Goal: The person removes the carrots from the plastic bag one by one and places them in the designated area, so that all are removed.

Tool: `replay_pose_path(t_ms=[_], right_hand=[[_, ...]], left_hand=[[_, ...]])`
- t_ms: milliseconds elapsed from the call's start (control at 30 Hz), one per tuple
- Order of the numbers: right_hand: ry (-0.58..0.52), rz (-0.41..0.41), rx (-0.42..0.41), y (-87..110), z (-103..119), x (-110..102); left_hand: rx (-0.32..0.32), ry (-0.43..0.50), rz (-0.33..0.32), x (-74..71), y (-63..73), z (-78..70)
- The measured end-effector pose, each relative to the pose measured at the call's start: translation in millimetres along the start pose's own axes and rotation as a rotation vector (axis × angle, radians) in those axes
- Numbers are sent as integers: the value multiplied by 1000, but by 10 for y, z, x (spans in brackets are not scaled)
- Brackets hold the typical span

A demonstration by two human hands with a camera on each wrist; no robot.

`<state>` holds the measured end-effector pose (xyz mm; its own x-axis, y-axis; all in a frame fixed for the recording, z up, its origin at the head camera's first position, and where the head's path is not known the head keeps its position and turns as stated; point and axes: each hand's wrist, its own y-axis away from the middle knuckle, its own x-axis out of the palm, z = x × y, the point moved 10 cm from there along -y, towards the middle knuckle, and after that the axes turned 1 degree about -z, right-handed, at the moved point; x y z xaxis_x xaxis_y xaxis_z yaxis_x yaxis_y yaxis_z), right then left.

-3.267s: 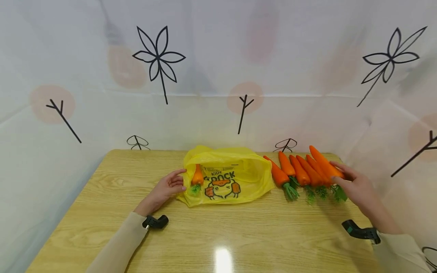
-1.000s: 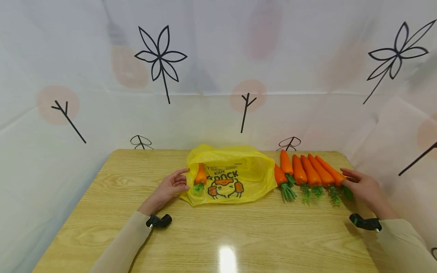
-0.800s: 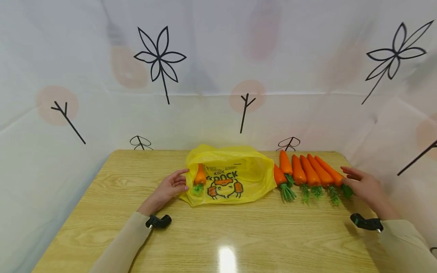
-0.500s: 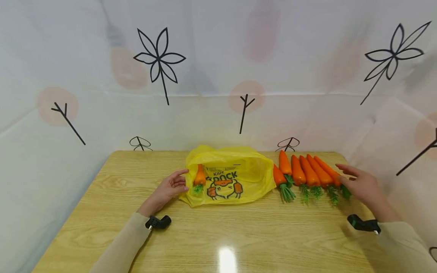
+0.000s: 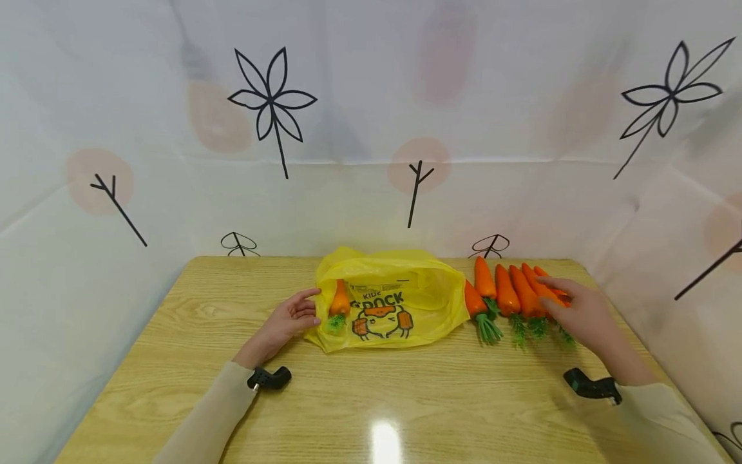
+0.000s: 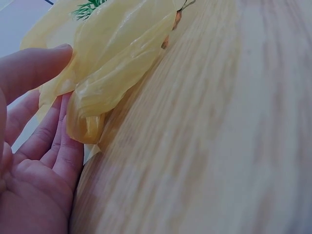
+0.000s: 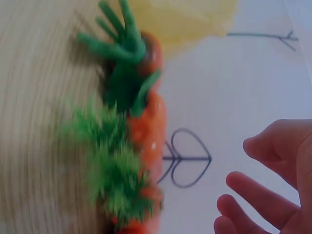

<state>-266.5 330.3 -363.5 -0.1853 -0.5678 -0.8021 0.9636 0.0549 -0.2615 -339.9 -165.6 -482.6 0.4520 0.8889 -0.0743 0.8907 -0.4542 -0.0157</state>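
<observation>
A yellow plastic bag (image 5: 377, 303) with a printed cartoon duck lies with its mouth facing me. Inside it, at the left, is an orange carrot (image 5: 339, 299) with green leaves. At the bag's left edge my left hand (image 5: 285, 324) touches the plastic; in the left wrist view the fingers (image 6: 46, 131) are nearly straight behind the edge, thumb apart from them. My right hand (image 5: 582, 316) hovers over the right end of a row of carrots (image 5: 526, 293), partly hiding the rightmost. The right wrist view shows its fingers (image 7: 261, 197) loosely spread, holding nothing.
One carrot (image 5: 474, 299) lies against the bag's right side, partly covered by it. All this sits toward the back of a wooden table (image 5: 324, 406). A white patterned cloth (image 5: 359, 129) stands behind and along both sides.
The carrot my right hand held 3.3 s ago now lies at the row's right end, let go. That hand has since moved left over the carrots. My left hand stays at the bag.
</observation>
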Motion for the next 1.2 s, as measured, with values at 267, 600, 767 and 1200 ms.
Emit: replay_pose_path(t_ms=[267,600,767,1200], right_hand=[[-41,-31,-147,-16,430,246],[-74,-5,-268,18,976,688],[-134,53,-278,-26,1173,943],[-269,223,-290,-251,1668,1541]], left_hand=[[-2,-3,-10,14,8,-16],[-3,-4,-1,20,1,-7],[2,-8,0,7,-7,-6],[4,7,-1,11,-5,1]])
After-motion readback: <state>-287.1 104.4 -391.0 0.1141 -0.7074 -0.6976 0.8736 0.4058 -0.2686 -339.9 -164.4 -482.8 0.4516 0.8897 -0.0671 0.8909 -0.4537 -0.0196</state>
